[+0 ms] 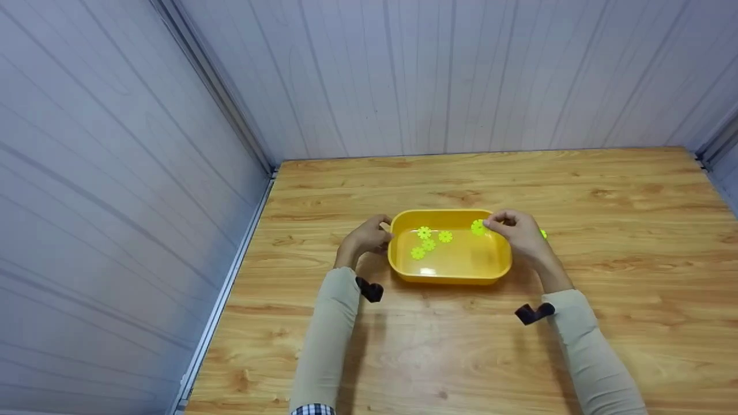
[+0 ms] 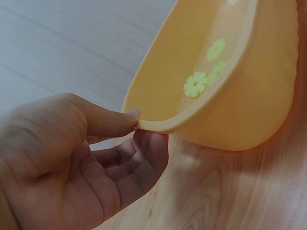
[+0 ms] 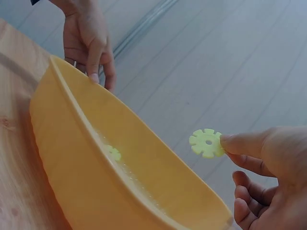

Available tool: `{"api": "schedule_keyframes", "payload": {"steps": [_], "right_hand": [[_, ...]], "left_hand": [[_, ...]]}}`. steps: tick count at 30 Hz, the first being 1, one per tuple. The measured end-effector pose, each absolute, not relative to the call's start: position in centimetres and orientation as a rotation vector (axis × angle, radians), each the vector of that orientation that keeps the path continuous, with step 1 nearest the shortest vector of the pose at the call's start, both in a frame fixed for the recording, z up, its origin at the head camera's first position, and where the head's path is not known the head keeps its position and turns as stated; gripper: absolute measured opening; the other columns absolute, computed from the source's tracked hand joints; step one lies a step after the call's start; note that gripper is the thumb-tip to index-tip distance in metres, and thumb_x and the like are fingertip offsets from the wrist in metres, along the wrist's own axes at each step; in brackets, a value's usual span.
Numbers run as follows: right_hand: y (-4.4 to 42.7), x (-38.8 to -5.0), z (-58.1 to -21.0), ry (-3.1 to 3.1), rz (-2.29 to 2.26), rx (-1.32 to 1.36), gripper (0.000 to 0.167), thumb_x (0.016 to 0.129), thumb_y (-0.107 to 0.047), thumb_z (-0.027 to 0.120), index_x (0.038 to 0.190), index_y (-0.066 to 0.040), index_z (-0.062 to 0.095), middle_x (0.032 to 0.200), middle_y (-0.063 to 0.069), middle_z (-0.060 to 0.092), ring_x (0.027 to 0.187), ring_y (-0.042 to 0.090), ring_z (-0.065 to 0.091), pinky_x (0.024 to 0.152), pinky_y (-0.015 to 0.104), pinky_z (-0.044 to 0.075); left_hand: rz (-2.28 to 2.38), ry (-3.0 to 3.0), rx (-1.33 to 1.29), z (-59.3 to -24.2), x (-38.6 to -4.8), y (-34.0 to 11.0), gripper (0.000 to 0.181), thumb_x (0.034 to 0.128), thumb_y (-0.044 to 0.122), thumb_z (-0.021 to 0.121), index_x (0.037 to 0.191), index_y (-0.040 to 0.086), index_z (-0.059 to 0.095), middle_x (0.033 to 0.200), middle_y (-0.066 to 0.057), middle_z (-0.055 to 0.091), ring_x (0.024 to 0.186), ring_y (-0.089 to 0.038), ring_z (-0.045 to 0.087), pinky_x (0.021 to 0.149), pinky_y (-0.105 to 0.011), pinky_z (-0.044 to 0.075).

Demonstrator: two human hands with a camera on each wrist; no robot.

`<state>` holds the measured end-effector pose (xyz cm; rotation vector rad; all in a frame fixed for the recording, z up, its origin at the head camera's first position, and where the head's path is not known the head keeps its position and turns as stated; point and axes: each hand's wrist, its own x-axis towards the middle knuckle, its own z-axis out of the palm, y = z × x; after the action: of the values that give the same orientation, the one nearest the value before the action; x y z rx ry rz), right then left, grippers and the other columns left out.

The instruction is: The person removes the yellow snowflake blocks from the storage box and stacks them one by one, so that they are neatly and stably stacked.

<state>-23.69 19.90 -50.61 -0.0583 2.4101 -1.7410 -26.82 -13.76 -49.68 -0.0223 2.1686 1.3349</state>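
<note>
With left hand [image 1: 366, 236], pinching 1 yellow bin [image 1: 461, 266] by its left-end rim. With right hand [image 1: 520, 233], pinching 1 flower disc [image 1: 478, 227] by the edge, held over bin's right end. Counting 4 loose discs [image 1: 445, 236] inside bin, grouped left of its centre. Also spotting 1 yellow-green outer piece [image 1: 543, 234], partly hidden by right wrist, right of bin.
</note>
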Motion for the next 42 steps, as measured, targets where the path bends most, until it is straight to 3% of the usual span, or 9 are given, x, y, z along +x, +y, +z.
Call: {"api": "schedule_keyframes", "payload": {"steps": [6,10,19,28,35,42], "right_hand": [[21.1,-23.5,-50.7,2.404,-1.745,-0.013,0.048,0.09,-0.043,0.061,0.113,-0.001,0.059,0.103,0.003,0.055,0.095,0.021,0.048,0.083,0.03,0.045],[22.1,-23.5,-50.9,2.455,-1.71,0.027,0.051,0.089,-0.046,0.061,0.114,-0.002,0.06,0.104,0.0,0.057,0.097,0.016,0.049,0.087,0.028,0.044],[24.7,-23.6,-52.1,2.461,-1.707,0.13,0.053,0.09,-0.047,0.06,0.116,-0.001,0.059,0.101,-0.004,0.055,0.096,0.016,0.047,0.08,0.027,0.044],[26.2,-23.3,-53.0,2.455,-1.723,0.241,0.056,0.088,-0.051,0.06,0.118,-0.004,0.058,0.103,-0.009,0.055,0.107,0.021,0.049,0.086,0.029,0.047],[27.3,-23.2,-53.7,2.499,-1.733,0.259,0.052,0.09,-0.046,0.061,0.117,-0.002,0.059,0.094,-0.016,0.057,0.101,0.017,0.053,0.081,0.024,0.048],[28.3,-23.2,-54.3,2.539,-1.658,0.359,0.055,0.091,-0.048,0.058,0.118,-0.001,0.058,0.1,-0.007,0.056,0.102,0.019,0.05,0.085,0.03,0.043]], "left_hand": [[1.327,2.172,-0.021,-49.9,-26.8,-13.7,0.041,0.094,0.007,0.05,0.135,0.005,0.044,0.097,-0.012,0.053,0.079,-0.019,0.056,0.089,-0.047,0.052],[1.315,2.178,-0.031,-50.0,-26.8,-13.7,0.04,0.0937,0.007,0.051,0.133,0.006,0.045,0.098,-0.012,0.054,0.079,-0.019,0.057,0.088,-0.045,0.052],[1.305,2.189,-0.038,-49.9,-26.7,-13.6,0.039,0.0935,0.006,0.051,0.132,0.006,0.046,0.096,-0.01,0.054,0.079,-0.018,0.055,0.087,-0.043,0.053],[1.302,2.187,-0.047,-49.7,-26.6,-13.6,0.041,0.0943,0.007,0.05,0.134,0.007,0.045,0.093,-0.008,0.051,0.078,-0.019,0.053,0.088,-0.044,0.051],[1.287,2.202,-0.055,-49.6,-26.7,-13.7,0.041,0.0931,0.007,0.05,0.134,0.009,0.046,0.092,-0.007,0.051,0.079,-0.018,0.053,0.084,-0.039,0.053],[1.283,2.209,-0.051,-49.6,-26.8,-13.6,0.041,0.0924,0.007,0.051,0.133,0.008,0.046,0.093,-0.007,0.051,0.079,-0.018,0.053,0.083,-0.04,0.053]]}}
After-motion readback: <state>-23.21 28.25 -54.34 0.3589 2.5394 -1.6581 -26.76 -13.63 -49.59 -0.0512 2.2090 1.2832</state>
